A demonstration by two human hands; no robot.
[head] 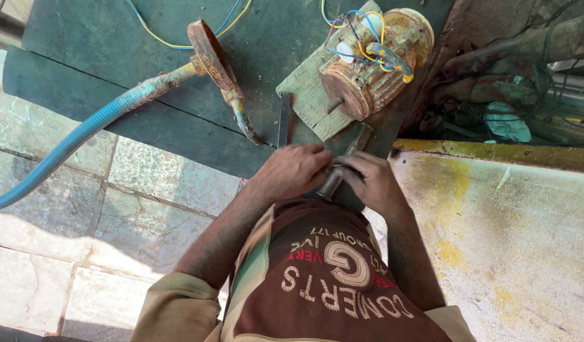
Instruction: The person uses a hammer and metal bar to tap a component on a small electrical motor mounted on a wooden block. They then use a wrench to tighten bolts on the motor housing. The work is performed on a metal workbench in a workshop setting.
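Metal rod (333, 180) gripped by left hand (292, 171), right hand (373, 183); middle hidden under fingers.

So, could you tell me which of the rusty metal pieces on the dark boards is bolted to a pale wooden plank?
The rusty motor with coloured wires on top, upper right; the rusty disc is joined to the blue hose instead.

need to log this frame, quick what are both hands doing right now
Left hand: closed, fingers curled onto the dark metal rod at its upper end.
Right hand: closed around the same rod from the other side.
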